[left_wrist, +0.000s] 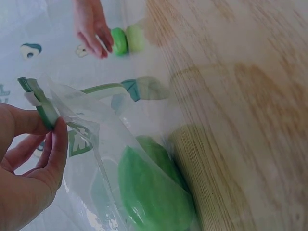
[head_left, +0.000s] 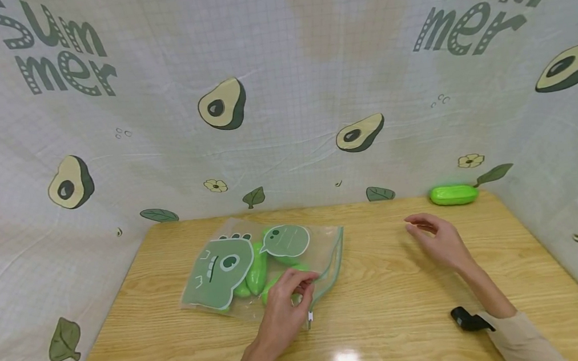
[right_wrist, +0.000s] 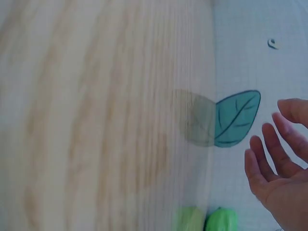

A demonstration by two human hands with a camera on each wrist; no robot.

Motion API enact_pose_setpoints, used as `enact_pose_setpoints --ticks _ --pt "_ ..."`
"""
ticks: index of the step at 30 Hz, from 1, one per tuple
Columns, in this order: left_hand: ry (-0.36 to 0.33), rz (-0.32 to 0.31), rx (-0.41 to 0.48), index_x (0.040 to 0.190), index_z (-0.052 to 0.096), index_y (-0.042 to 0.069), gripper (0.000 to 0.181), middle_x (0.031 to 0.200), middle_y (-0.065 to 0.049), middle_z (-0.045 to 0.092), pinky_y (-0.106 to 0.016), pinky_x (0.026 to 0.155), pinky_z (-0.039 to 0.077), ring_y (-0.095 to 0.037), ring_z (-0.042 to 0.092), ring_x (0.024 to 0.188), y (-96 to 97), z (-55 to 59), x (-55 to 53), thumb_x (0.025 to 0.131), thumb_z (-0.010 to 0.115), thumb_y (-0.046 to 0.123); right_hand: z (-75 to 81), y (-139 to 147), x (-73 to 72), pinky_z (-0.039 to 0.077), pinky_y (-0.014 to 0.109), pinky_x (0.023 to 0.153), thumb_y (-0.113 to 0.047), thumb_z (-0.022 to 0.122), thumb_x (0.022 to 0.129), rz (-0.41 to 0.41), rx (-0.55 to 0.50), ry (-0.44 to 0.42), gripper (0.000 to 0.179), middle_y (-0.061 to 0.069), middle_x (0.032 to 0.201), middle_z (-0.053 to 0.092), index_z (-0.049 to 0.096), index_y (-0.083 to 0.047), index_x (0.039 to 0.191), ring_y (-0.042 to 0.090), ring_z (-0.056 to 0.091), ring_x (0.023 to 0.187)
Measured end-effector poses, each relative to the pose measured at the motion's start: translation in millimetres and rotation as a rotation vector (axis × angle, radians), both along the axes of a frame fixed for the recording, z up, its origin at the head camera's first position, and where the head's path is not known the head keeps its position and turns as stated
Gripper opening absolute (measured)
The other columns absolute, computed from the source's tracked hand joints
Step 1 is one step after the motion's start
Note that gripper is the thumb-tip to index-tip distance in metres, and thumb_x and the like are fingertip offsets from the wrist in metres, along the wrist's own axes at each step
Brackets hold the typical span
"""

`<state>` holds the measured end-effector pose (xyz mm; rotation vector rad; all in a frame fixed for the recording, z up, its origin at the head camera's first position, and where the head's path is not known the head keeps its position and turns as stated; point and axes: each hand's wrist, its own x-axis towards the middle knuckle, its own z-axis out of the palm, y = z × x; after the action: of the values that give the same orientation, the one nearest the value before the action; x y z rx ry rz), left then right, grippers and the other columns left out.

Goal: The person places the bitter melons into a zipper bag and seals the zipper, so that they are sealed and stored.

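A clear zip bag (head_left: 325,237) printed with green cartoon monsters lies on the table, its green-edged mouth toward the right. Inside it are several glossy green toy vegetables (head_left: 257,270), partly hidden by the prints. My left hand (head_left: 286,307) pinches the bag's green zip edge between thumb and fingers, near the white slider (left_wrist: 32,98). Over the right side of the table hovers my right hand (head_left: 440,243), fingers loosely bent, nothing in it. Beyond that hand, at the back right, lies a bright green cucumber-like toy (head_left: 453,195), apart from the fingers.
The wooden table (head_left: 385,332) ends at a white cloth (head_left: 292,163) with avocado and leaf prints, which hangs behind and along both sides. A black device (head_left: 468,319) is strapped to the right wrist, by a beige sleeve (head_left: 525,340).
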<state>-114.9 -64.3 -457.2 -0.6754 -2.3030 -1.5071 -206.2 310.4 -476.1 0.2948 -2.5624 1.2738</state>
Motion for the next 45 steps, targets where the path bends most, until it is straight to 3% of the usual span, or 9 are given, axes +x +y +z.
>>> enact_pose_setpoints --ticks 13,16,21,24,28,35,41,45 --pt "-0.024 -0.001 -0.013 0.107 0.075 0.003 0.022 0.098 -0.005 0.067 -0.023 0.073 0.061 -0.009 0.065 0.083 -1.7 1.1 0.9 0.089 0.071 -0.011 -0.9 24.3 -4.5 0.044 0.003 0.091 -0.013 0.065 0.102 -0.065 -0.063 0.043 0.033 0.027 0.125 0.063 0.063 0.007 0.128 -0.012 0.054 0.108" --pt "-0.016 0.002 -0.017 0.106 0.075 0.003 0.022 0.097 -0.005 0.067 -0.023 0.072 0.060 -0.009 0.065 0.083 -1.9 0.7 0.8 0.089 0.071 -0.011 -0.8 29.1 -6.1 0.044 0.002 0.090 -0.012 0.065 0.102 -0.081 -0.078 0.049 0.033 0.018 0.122 0.066 0.063 0.009 0.127 -0.014 0.054 0.105" --pt "0.004 -0.002 -0.016 0.106 0.074 0.002 0.024 0.097 -0.006 0.067 -0.023 0.072 0.061 -0.011 0.066 0.083 -1.9 -0.5 0.6 0.088 0.071 -0.013 -1.9 38.2 -9.1 0.045 0.001 0.087 -0.011 0.065 0.102 -0.088 -0.110 0.059 0.034 -0.010 0.115 0.066 0.061 0.013 0.126 -0.016 0.055 0.103" --pt "0.011 -0.003 -0.009 0.106 0.074 0.001 0.025 0.097 -0.006 0.067 -0.023 0.072 0.061 -0.012 0.067 0.082 -1.4 -1.2 0.3 0.087 0.071 -0.015 -2.5 44.2 -10.6 0.046 0.001 0.086 -0.011 0.065 0.102 -0.098 -0.119 0.060 0.035 -0.018 0.113 0.063 0.060 0.014 0.126 -0.016 0.056 0.102" --pt "-0.004 0.002 -0.005 0.106 0.074 0.001 0.024 0.097 -0.005 0.067 -0.023 0.074 0.061 -0.012 0.067 0.083 -0.8 0.0 0.9 0.088 0.071 -0.014 -1.8 51.4 -12.2 0.046 0.001 0.085 -0.013 0.065 0.102 -0.135 -0.117 0.048 0.037 -0.020 0.112 0.062 0.059 0.013 0.127 -0.016 0.055 0.101" --pt "-0.019 0.002 -0.015 0.106 0.075 0.002 0.022 0.097 -0.004 0.067 -0.023 0.072 0.060 -0.010 0.066 0.083 -1.1 0.4 1.0 0.089 0.071 -0.011 -2.2 64.6 -17.2 0.044 0.000 0.083 -0.018 0.065 0.102 -0.199 -0.107 0.036 0.036 -0.011 0.114 0.063 0.061 0.008 0.126 -0.017 0.050 0.101" --pt "-0.013 -0.001 -0.019 0.106 0.075 0.002 0.021 0.096 -0.003 0.067 -0.022 0.073 0.060 -0.008 0.065 0.083 -0.8 -0.1 0.8 0.089 0.071 -0.011 -4.0 75.5 -21.5 0.043 -0.001 0.082 -0.019 0.063 0.103 -0.233 -0.113 0.032 0.044 -0.022 0.111 0.056 0.055 0.014 0.132 -0.018 0.049 0.100" --pt "-0.010 -0.003 -0.019 0.105 0.075 0.002 0.021 0.096 -0.003 0.067 -0.022 0.073 0.060 -0.008 0.065 0.082 -0.4 -0.5 0.1 0.089 0.071 -0.011 -3.1 82.3 -23.8 0.043 -0.001 0.083 -0.022 0.062 0.104 -0.240 -0.123 0.017 0.049 -0.022 0.114 0.054 0.052 0.014 0.136 -0.017 0.049 0.100"
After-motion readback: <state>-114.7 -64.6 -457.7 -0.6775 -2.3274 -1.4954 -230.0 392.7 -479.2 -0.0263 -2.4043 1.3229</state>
